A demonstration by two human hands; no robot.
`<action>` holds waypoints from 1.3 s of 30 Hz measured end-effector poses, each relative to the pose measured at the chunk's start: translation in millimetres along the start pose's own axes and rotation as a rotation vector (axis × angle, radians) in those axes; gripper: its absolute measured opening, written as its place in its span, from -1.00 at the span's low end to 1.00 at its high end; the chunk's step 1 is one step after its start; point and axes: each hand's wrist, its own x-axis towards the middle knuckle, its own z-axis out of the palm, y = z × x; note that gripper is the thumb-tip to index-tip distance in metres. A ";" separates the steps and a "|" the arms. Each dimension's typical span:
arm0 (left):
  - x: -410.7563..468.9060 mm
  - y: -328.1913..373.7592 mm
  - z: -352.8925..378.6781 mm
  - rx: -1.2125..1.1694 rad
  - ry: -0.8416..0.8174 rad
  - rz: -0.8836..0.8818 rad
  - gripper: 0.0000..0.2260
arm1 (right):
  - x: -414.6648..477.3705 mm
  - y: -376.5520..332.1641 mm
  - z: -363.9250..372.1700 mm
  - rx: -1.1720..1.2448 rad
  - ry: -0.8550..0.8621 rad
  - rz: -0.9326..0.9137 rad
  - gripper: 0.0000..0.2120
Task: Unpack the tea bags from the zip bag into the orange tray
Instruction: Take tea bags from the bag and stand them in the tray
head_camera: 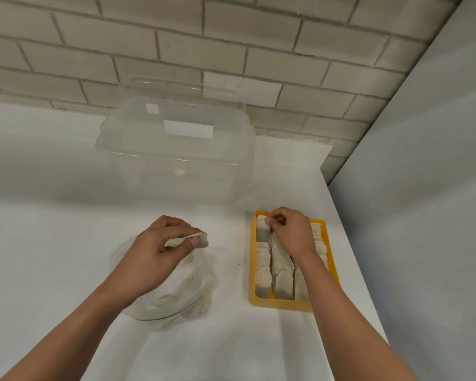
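The orange tray [280,304] lies on the white counter to the right, with rows of pale tea bags [282,273] standing in its slots. My right hand [290,229] is over the tray's far end, fingers pinched on a tea bag [263,231] at the far-left slot. The clear zip bag [176,295] lies crumpled left of the tray, and several tea bags show through it. My left hand [160,248] hovers above the zip bag and pinches a tea bag [201,239] between thumb and fingers.
A large clear plastic box [176,149] with a lid stands behind the hands, against a tiled wall. A grey wall [423,188] borders the counter on the right, close to the tray. Small dark crumbs dot the counter between bag and tray.
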 end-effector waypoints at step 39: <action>29.6 21.4 68.1 -0.084 -0.114 0.003 -0.73 | -79.9 -32.9 -32.1 0.482 -0.023 0.027 -0.93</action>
